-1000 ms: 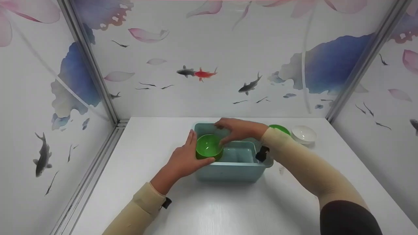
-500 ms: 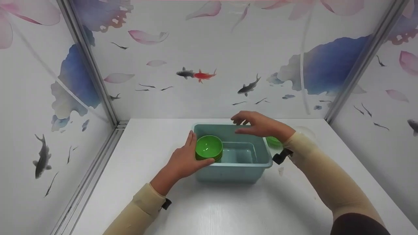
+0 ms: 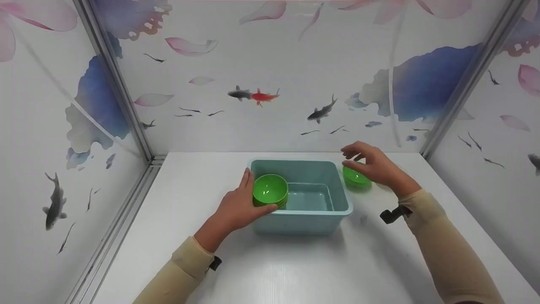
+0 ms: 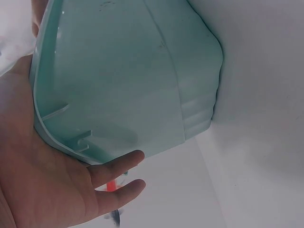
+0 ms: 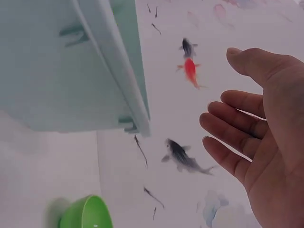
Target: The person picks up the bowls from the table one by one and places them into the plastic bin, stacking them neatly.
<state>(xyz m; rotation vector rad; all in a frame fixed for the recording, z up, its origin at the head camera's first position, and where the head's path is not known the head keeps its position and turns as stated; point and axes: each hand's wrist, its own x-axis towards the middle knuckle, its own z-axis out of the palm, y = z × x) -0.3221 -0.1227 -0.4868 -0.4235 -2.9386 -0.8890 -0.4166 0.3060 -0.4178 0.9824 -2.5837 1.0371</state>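
My left hand (image 3: pixel 242 207) holds the near left corner of a pale blue-green plastic basin (image 3: pixel 303 223), thumb along the front rim. In the left wrist view, two straight fingers (image 4: pixel 118 168) extend past the outside of the basin wall. Inside the basin, at its left end, sits a stack of green bowls (image 3: pixel 270 190) next to that hand. My right hand (image 3: pixel 375 164) is in the air beyond the basin's right end, thumb and fingers apart with nothing between them. It overlaps another green bowl (image 3: pixel 357 177) on the table in the head view; the right wrist view shows this bowl below the hand.
The white table (image 3: pixel 202 169) is enclosed by printed panels (image 3: pixel 278 50) at the back and both sides. A metal rail (image 3: pixel 114 236) runs along its left edge. A white bowl behind the green one is now mostly hidden by my right hand and wrist.
My right hand has drawn out of the basin, away from the green stack, and moved right to above the other green bowl. My left hand and the basin have stayed in place.
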